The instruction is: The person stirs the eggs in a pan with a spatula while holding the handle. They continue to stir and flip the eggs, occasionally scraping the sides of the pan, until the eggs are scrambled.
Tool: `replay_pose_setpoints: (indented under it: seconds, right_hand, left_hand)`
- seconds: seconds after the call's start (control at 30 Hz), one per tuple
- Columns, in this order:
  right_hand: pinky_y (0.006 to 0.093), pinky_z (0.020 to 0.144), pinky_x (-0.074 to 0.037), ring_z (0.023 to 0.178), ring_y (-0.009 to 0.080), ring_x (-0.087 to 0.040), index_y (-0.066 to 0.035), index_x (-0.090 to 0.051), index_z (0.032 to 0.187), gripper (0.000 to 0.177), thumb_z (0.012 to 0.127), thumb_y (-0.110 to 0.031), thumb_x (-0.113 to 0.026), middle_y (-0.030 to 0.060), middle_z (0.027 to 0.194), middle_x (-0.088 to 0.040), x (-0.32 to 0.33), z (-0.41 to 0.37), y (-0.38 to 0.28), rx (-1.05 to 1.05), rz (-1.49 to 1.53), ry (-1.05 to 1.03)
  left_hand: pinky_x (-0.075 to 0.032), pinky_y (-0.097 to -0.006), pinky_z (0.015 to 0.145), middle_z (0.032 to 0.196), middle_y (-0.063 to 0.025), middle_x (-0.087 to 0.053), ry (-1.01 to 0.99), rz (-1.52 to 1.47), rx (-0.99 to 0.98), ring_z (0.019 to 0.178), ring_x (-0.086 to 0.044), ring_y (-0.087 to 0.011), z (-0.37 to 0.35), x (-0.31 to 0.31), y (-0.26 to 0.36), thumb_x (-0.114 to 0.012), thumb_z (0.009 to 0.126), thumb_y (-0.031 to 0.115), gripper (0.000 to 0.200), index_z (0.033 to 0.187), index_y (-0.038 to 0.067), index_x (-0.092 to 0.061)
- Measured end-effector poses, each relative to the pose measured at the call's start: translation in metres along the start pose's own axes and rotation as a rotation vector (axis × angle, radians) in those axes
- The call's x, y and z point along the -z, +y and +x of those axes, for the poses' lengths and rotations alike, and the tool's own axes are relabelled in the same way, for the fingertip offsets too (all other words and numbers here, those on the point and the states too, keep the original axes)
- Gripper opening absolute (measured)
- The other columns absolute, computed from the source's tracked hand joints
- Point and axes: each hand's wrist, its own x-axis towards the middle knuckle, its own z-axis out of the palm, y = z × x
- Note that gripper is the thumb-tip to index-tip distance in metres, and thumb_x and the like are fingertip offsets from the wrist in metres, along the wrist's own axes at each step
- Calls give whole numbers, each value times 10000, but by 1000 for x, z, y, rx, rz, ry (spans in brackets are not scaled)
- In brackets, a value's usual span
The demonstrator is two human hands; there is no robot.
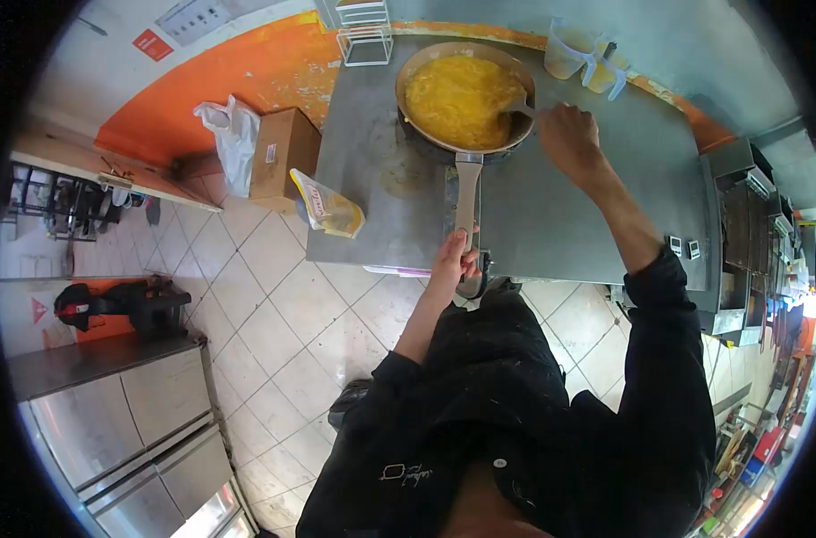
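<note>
A frying pan (464, 149) with a long beige handle sits near the back of the steel worktop, holding a yellow, egg-like mixture (457, 94). My left hand (455, 256) is wrapped round the near end of the pan handle. In my right hand (569, 142), closed at the pan's right rim, is a grey spatula (521, 107). Its tip dips into the mixture at the right side, so its full shape is hidden. Left of the handle, a pouch (327, 208) with a yellow-edged label leans at the worktop's left edge.
Two clear plastic jugs (567, 56) stand at the back wall, right of the pan. A white wire rack (365, 36) is at the back left. Two small devices (684, 247) lie on the worktop's right side. A cardboard box (281, 160) and white bag (232, 143) are left of the worktop.
</note>
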Motion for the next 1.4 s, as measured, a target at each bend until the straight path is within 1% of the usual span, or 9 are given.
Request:
replay_pose_setpoints:
  seconds: [0.27, 0.5, 0.63, 0.7, 0.93, 1.0, 1.1, 1.33, 1.4]
  right_hand:
    - [418, 679, -577, 827, 310, -704, -30, -707, 898, 148, 839, -98, -590, 190, 887, -675, -54, 48, 0, 3, 101, 129]
    - [508, 749, -545, 859, 383, -678, -29, -682, 1010, 231, 811, -70, -574, 210, 901, -685, -25, 27, 0, 14, 398, 77]
    - [506, 789, -530, 886, 384, -667, -35, -688, 1007, 234, 810, -70, -566, 208, 905, -684, 9, -2, 13, 14, 490, 76]
    - [494, 795, -515, 878, 374, -662, -79, -695, 1108, 289, 853, -84, -559, 182, 917, -691, 34, -21, 18, 58, 425, 95]
    - [489, 778, -526, 848, 391, -663, -86, -730, 998, 251, 827, -62, -547, 188, 848, -687, 57, -53, 13, 129, 319, 31]
    - [502, 761, -531, 833, 405, -661, -71, -729, 951, 252, 788, -30, -541, 203, 835, -680, 48, -52, 0, 103, 260, -148]
    - [515, 747, -535, 833, 418, -658, -52, -718, 946, 257, 762, -21, -542, 232, 850, -670, 20, -45, -20, 79, 374, -207]
    - [523, 756, -533, 845, 428, -658, -21, -648, 1103, 361, 763, -3, -528, 256, 863, -665, -28, -18, -50, 39, 532, 61]
    - [477, 715, -563, 800, 398, -688, 22, -690, 884, 156, 786, -36, -583, 240, 861, -685, -40, -2, -53, 35, 520, 126]
  left_hand:
    - [-490, -268, 576, 672, 47, -413, 5, 24, 7, 507, -406, -59, -2, -3, 3, -461, 979, 529, 550, 1279, 70, -503]
    - [-493, -272, 577, 675, 46, -416, -7, 11, -14, 509, -402, -60, 0, 0, 0, -455, 985, 517, 538, 1277, 68, -502]
    - [-490, -274, 577, 674, 45, -415, -19, 11, -15, 509, -401, -62, 0, 1, -1, -457, 985, 517, 540, 1276, 65, -501]
    - [-490, -278, 580, 674, 44, -416, -8, 14, 0, 509, -400, -63, 1, 1, 0, -460, 982, 522, 546, 1278, 65, -501]
    - [-496, -285, 584, 674, 44, -417, -18, 43, -19, 509, -405, -64, 0, 1, 1, -454, 985, 522, 544, 1279, 68, -503]
    - [-495, -284, 587, 677, 44, -419, -3, 36, -5, 511, -409, -65, -1, 0, 1, -448, 988, 519, 535, 1277, 71, -506]
    - [-495, -284, 593, 679, 44, -419, 3, 33, 14, 513, -410, -66, 0, -1, 3, -449, 987, 520, 535, 1276, 74, -508]
    - [-496, -285, 598, 681, 45, -417, 0, 36, 5, 515, -406, -65, 0, 1, -1, -454, 983, 527, 544, 1284, 76, -503]
    - [-495, -283, 596, 678, 46, -415, 14, 35, 11, 515, -404, -64, 0, 0, 1, -455, 976, 541, 565, 1293, 75, -496]
